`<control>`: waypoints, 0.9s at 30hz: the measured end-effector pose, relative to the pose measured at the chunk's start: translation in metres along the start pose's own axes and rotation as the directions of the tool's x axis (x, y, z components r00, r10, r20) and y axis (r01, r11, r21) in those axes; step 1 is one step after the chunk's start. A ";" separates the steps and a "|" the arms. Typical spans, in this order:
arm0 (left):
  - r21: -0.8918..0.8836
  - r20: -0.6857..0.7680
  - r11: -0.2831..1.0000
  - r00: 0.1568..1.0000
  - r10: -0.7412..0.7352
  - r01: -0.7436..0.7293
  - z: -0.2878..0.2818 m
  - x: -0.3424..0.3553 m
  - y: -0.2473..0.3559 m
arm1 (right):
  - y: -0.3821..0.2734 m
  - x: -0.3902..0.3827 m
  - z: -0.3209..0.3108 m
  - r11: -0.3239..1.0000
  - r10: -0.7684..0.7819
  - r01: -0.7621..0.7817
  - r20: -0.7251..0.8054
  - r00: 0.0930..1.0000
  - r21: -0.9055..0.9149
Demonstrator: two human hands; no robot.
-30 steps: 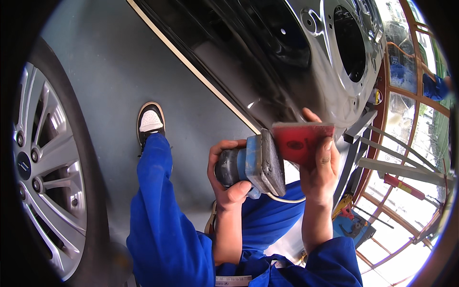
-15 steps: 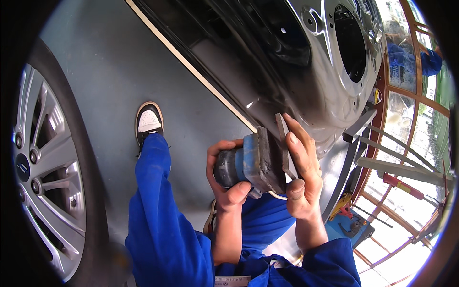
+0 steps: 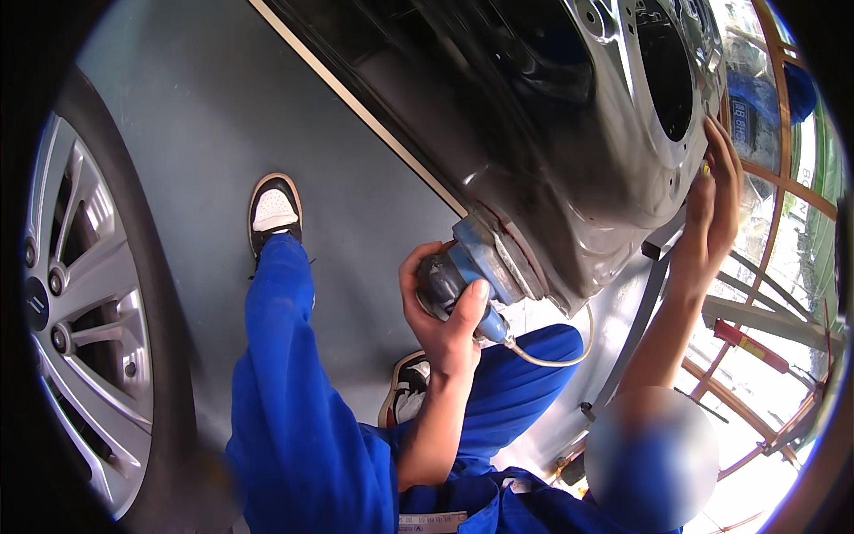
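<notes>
My left hand (image 3: pixel 445 311) grips a blue-grey round sander (image 3: pixel 476 267) whose pad is pressed flat against the lower corner of a bare grey metal car door panel (image 3: pixel 569 169). A pale hose (image 3: pixel 556 356) runs from the sander's rear. My right hand (image 3: pixel 716 200) is raised to the door's right edge, fingers spread and resting on the rim, holding nothing. The red sheet seen earlier is out of sight.
A car wheel with a silver alloy rim (image 3: pixel 80 329) stands at the left on the grey floor (image 3: pixel 196 133). My blue trouser legs and black-and-white shoe (image 3: pixel 274 214) stretch forward. An orange and grey metal stand (image 3: pixel 756 338) carries the door at the right.
My right hand left the sander, where it held a red sheet on the pad, and rose to the door's right edge. The sander went up against the door corner.
</notes>
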State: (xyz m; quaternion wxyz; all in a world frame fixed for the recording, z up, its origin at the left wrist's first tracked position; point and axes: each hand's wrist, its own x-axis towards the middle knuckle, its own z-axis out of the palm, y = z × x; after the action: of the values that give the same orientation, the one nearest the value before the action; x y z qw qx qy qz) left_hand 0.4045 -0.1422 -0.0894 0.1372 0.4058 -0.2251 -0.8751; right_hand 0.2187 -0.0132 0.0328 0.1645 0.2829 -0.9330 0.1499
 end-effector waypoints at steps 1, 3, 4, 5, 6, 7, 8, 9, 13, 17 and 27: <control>0.044 -0.011 0.999 1.000 0.002 -0.002 0.002 -0.004 -0.001 | 0.016 0.010 0.006 1.000 -0.024 0.023 0.046 0.999 0.004; 0.149 -0.049 0.989 0.999 0.023 -0.016 0.007 -0.011 -0.008 | 0.020 0.019 0.021 0.991 0.063 -0.082 0.177 0.982 0.105; 0.160 -0.028 0.986 0.999 0.046 -0.041 0.011 -0.014 -0.012 | 0.019 0.017 0.026 0.982 0.090 -0.120 0.194 0.977 0.145; 0.216 0.014 0.972 0.995 0.095 -0.096 0.015 -0.017 -0.015 | 0.019 0.013 0.032 0.970 0.118 -0.159 0.216 0.969 0.183; 0.235 0.018 0.966 0.994 0.104 -0.105 0.018 -0.019 -0.016 | 0.018 0.011 0.039 0.995 0.069 -0.079 0.155 0.985 0.056; 0.254 0.023 0.960 0.993 0.113 -0.115 0.020 -0.020 -0.017 | 0.018 0.010 0.041 0.989 0.095 -0.112 0.169 0.981 0.097; 0.271 0.010 0.954 0.992 0.127 -0.125 0.022 -0.021 -0.018 | 0.018 0.011 0.040 0.981 0.118 -0.144 0.182 0.976 0.133; 0.263 -0.016 0.959 0.993 0.116 -0.107 0.022 -0.020 -0.019 | 0.017 0.011 0.040 0.970 0.142 -0.175 0.196 0.970 0.167; 0.250 -0.061 0.962 0.990 0.130 -0.110 0.025 -0.012 -0.024 | 0.014 0.011 0.043 0.963 0.122 -0.161 0.181 0.976 0.217; 0.293 -0.005 0.938 0.981 0.193 -0.183 0.041 -0.010 -0.032 | 0.014 0.013 0.040 0.955 0.145 -0.194 0.219 0.965 0.223; 0.338 0.002 0.938 0.997 0.080 -0.076 0.041 -0.013 -0.044 | 0.018 0.010 0.043 0.964 0.152 -0.195 0.230 0.961 0.179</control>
State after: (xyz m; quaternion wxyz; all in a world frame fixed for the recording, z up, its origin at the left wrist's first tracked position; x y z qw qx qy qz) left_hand 0.3786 -0.0872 -0.0797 0.1015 0.4193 -0.3871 -0.8149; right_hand 0.1907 -0.0198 -0.0053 0.0201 0.2293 -0.9467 0.2255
